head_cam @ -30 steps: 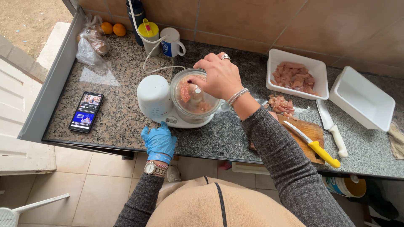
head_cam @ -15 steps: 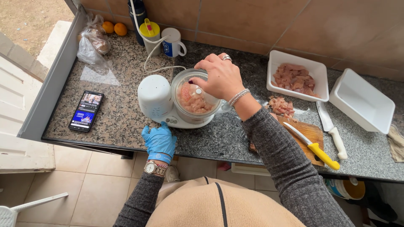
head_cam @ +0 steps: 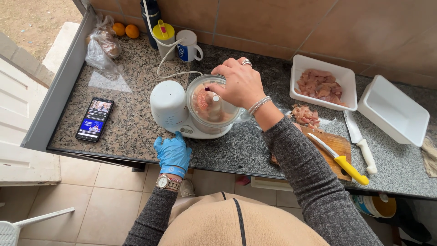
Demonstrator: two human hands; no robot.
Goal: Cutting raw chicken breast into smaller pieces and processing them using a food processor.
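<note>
A white food processor (head_cam: pixel 169 107) stands on the speckled granite counter (head_cam: pixel 132 118), its clear bowl (head_cam: pixel 207 107) holding pinkish chopped meat. My right hand (head_cam: pixel 239 82), bare with a ring and bracelets, presses down on the bowl's lid. My left hand (head_cam: pixel 173 152), in a blue glove, rests at the counter's front edge, fingers touching the processor's base by its buttons. A white tray of raw meat pieces (head_cam: pixel 323 84) sits to the right, with a small heap of meat (head_cam: pixel 304 115) beside the wooden cutting board (head_cam: pixel 334 148).
A yellow-handled knife (head_cam: pixel 341 159) lies on the board, a white-handled knife (head_cam: pixel 362 141) beside it. An empty white tray (head_cam: pixel 392 111) sits far right. A lit phone (head_cam: pixel 94 119) lies left. A plastic bag (head_cam: pixel 101 45), two oranges (head_cam: pixel 125 30), a yellow-lidded bottle (head_cam: pixel 164 38) and a mug (head_cam: pixel 187 45) line the back.
The meat in the bowl looks stirred and shifted between frames. Both hands stay in place; the view drifts slightly.
</note>
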